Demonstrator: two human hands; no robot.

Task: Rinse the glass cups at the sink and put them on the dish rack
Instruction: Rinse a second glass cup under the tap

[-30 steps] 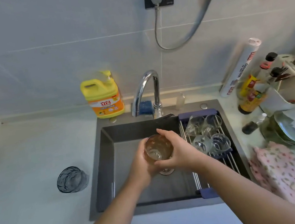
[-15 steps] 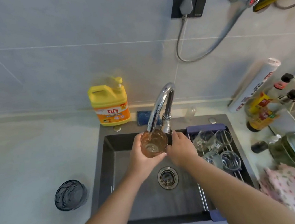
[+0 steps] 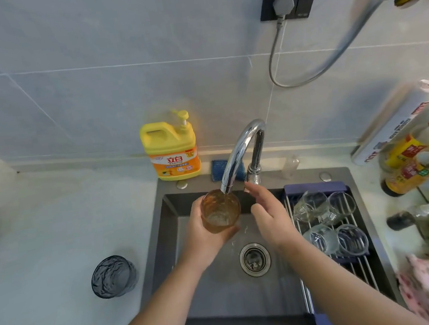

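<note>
Head view, left grip (image 3: 204, 242) curled round amber glass (image 3: 220, 212) under faucet (image 3: 241, 147), right grip (image 3: 269, 218) loose, empty

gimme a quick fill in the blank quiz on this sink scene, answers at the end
1. The left hand holds the amber glass cup under the running ____.
2. The number of clear glass cups lying on the dish rack is ____.
3. The dark glass cup stands on the counter to the ____ of the sink.
4. The detergent bottle behind the sink has a ____ body.

Answers: faucet; four; left; yellow
</note>
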